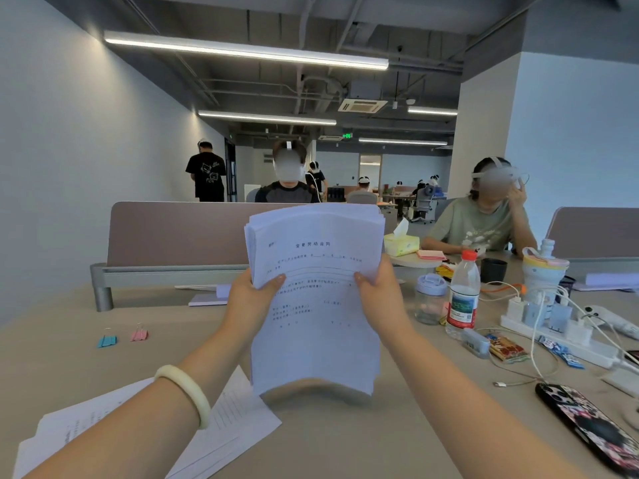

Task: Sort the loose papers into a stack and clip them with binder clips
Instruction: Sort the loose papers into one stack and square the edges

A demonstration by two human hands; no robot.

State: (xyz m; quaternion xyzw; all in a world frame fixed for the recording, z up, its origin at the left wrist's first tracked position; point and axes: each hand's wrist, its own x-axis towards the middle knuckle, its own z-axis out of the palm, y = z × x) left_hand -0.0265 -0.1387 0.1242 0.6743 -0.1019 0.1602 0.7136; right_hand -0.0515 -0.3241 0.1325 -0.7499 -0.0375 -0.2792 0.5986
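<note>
Two hands, left hand (250, 293) & right hand (378, 292), are being clenched on upright paper stack (314, 305), edges being squared on desk (328, 440); next: remaining loose sheets (238, 420) to be added, then binder clips (122, 337).

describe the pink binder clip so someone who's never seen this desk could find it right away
Look at the bare left part of the desk, left of the held paper stack. Two small clips lie side by side; the pink binder clip is the right one, the blue clip the left.
</note>
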